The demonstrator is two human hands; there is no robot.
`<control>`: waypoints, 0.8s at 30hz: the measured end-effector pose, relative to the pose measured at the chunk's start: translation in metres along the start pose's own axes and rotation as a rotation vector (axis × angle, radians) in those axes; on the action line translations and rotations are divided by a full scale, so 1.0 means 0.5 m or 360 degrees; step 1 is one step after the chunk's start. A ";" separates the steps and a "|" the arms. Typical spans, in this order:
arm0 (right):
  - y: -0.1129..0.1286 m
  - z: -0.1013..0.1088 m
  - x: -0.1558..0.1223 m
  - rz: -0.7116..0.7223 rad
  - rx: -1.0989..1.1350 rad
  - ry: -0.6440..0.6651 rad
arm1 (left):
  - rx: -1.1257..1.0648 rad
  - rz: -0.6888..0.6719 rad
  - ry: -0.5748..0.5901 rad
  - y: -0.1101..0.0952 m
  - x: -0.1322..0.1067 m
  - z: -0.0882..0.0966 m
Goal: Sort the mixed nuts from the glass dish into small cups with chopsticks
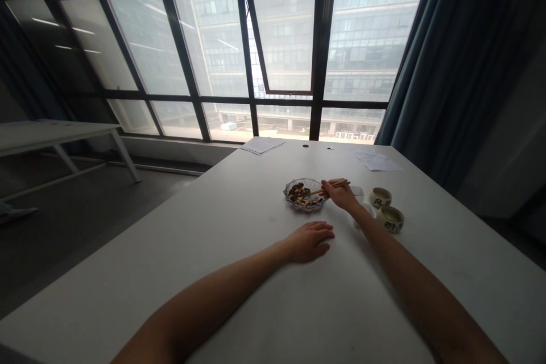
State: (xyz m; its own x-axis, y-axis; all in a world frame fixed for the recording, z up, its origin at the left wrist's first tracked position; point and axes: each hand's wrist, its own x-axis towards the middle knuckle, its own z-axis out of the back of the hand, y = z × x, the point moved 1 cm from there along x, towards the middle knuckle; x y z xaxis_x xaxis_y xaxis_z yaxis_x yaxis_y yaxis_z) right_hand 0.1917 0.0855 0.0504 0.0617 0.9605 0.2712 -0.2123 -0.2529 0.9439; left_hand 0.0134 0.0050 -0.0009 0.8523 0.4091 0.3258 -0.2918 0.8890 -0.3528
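My right hand (340,194) grips a pair of wooden chopsticks (336,183), their tips reaching into a clear glass bowl (290,203) with a scalloped rim. Inside the bowl lie mixed brown and pale pieces (300,192) that look like nuts or beans. My left hand (310,242) rests palm down on the white table, fingers loosely stretched out, just in front of the bowl. Two cream cups with dark characters, a nearer cup (391,220) and a farther cup (380,198), stand right of my right hand. Partly hidden behind that hand and wrist are clear containers (358,193).
Papers lie at the far left (262,145) and far right (375,159) of the white table (222,216). Beyond it are large windows, one tilted open (285,40). A blue curtain (443,79) hangs at right; another white table (55,133) stands at left.
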 end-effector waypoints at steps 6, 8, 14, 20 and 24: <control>0.002 -0.004 -0.002 -0.0096 0.0029 -0.0222 | -0.0017 -0.0007 0.0011 -0.001 -0.001 0.001; 0.010 0.002 -0.001 -0.0101 0.0017 -0.0268 | -0.0018 -0.0007 0.0007 0.000 -0.001 0.002; 0.084 0.073 0.004 -0.0049 0.0162 -0.0464 | 0.0001 0.0006 0.0017 0.004 -0.002 0.000; 0.171 0.196 -0.012 0.0111 0.0108 -0.0780 | -0.0001 0.0026 0.0037 0.001 -0.001 0.004; 0.182 0.253 -0.020 0.0026 0.0043 -0.0897 | -0.0006 0.0027 0.0034 0.001 -0.002 0.006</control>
State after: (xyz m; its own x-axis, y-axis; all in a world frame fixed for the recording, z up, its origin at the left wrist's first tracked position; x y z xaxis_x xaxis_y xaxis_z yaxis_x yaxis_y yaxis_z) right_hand 0.2954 0.0381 0.1574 0.5718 0.7479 0.3373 -0.1930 -0.2769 0.9413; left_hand 0.0109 0.0056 0.0011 0.8563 0.4198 0.3010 -0.3050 0.8812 -0.3612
